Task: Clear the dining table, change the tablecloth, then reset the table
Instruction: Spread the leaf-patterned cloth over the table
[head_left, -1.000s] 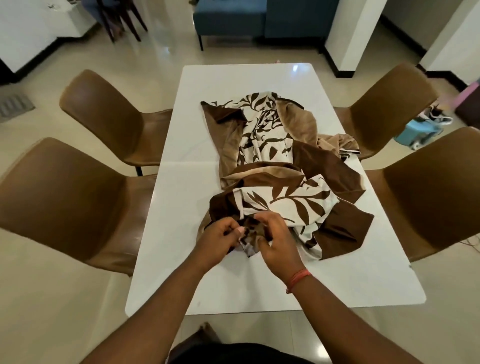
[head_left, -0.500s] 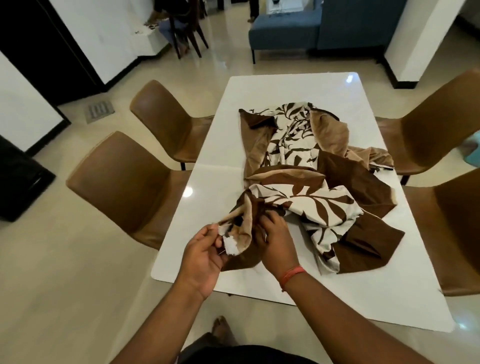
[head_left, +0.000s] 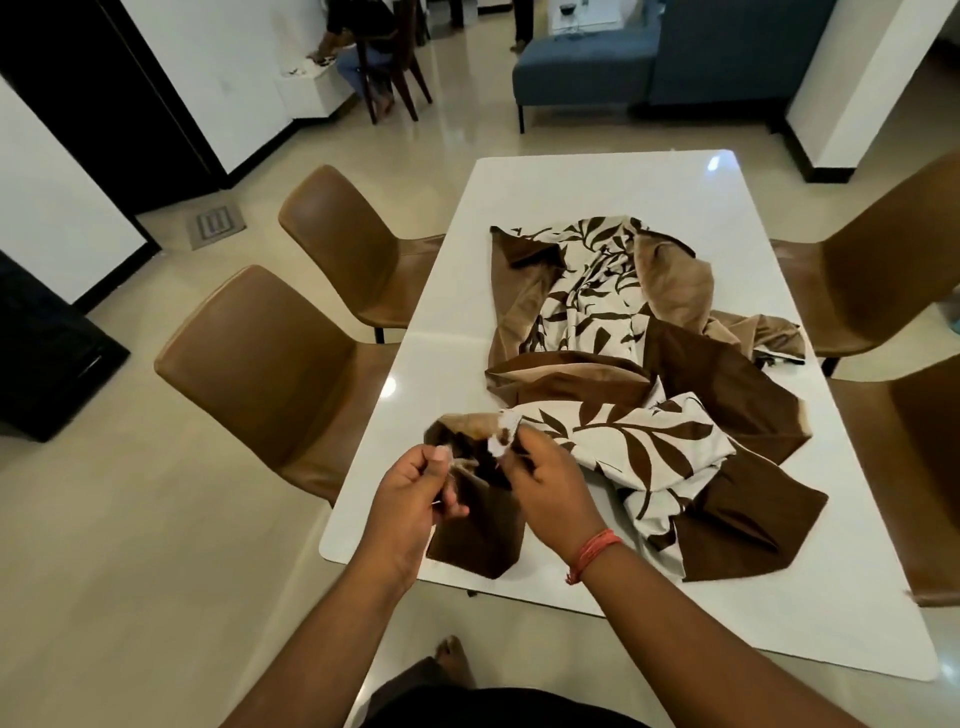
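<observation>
on your left, two brown chairs (head_left: 270, 364) sit tucked beside the white table (head_left: 571, 208), out of your way. your left hand (head_left: 410, 499) is clenched on a dark brown corner of the tablecloth (head_left: 649, 395), pinched at the near left edge of the table, probably so you can find the hem. your right hand (head_left: 550, 493) grips the neighbouring bit of edge, where the white leaf print shows, just beside the left, likely ready to draw apart and open the cloth. the rest lies crumpled down the table's middle and right side, one end trailing toward the right-hand chairs (head_left: 883, 280). spreading is not yet done.
</observation>
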